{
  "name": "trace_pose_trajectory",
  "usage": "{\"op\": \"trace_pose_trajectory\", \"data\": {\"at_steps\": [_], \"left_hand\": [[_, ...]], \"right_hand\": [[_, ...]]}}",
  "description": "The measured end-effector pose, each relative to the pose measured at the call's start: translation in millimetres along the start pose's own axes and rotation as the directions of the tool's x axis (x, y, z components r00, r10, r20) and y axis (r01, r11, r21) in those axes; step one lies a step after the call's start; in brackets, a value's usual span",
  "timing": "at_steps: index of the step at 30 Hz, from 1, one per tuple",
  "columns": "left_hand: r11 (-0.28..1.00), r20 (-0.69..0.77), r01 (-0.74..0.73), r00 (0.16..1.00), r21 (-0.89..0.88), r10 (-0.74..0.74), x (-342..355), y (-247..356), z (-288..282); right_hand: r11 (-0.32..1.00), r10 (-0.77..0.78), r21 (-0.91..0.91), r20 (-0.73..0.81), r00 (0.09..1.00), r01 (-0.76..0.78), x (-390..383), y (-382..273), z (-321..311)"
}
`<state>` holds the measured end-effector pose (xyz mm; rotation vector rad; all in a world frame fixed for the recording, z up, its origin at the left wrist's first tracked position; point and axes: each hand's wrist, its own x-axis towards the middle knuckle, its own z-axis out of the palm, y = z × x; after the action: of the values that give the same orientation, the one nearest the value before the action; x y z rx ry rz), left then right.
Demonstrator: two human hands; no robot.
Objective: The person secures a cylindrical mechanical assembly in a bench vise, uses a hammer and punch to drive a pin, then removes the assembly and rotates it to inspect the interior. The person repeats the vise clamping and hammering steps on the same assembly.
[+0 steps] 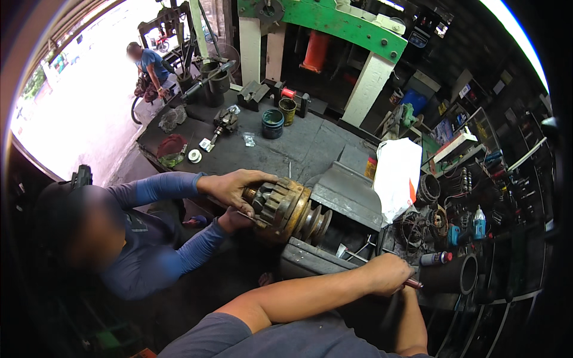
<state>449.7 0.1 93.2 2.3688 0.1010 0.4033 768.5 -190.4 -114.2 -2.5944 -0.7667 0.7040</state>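
My left hand (pixel 387 273) is closed around a thin metal rod with a reddish-brown end (pixel 413 283), just right of a large grey bench vise (pixel 346 194). I cannot tell whether the rod is a separate tool or the vise's handle. My right hand (pixel 409 294) is close under the left, its fingers hidden. At the vise jaws is a worn, yellow-brown, finned motor-like part (pixel 280 206) with a grooved pulley (pixel 315 222). A co-worker's two hands (pixel 239 190) hold its far left end.
On the dark bench (pixel 316 140) stand a teal can (pixel 273 123) and a yellow can (pixel 287 111). A white bag (pixel 398 176) lies right of the vise. A spray can (pixel 436 258) and a thick metal ring (pixel 468 274) are near my hands. Behind rises a green-and-white press frame (pixel 334 24).
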Motion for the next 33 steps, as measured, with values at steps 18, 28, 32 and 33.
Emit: {"op": "trace_pose_trajectory", "data": {"at_steps": [18,28,32,33], "left_hand": [[0.963,-0.419,-0.27,0.872,0.018,0.252,-5.9,26.7,2.2],[0.99,-0.47,-0.068,0.882,-0.123,0.003,-79.9,112.3,51.4],[0.987,-0.483,0.151,0.861,-0.058,-0.16,-158.3,106.5,41.0],[0.976,-0.515,0.195,0.829,-0.097,-0.217,-180.0,104.7,39.2]], "right_hand": [[0.742,-0.526,0.198,-0.42,0.739,0.641,-129.5,-79.2,-26.1],[0.661,-0.618,0.297,-0.306,0.724,0.689,-180.7,-70.9,-11.2],[0.826,-0.419,0.17,-0.452,0.788,0.537,-134.6,-31.7,-4.8],[0.878,-0.408,0.021,-0.49,0.77,0.479,-122.2,-21.1,-3.7]]}}
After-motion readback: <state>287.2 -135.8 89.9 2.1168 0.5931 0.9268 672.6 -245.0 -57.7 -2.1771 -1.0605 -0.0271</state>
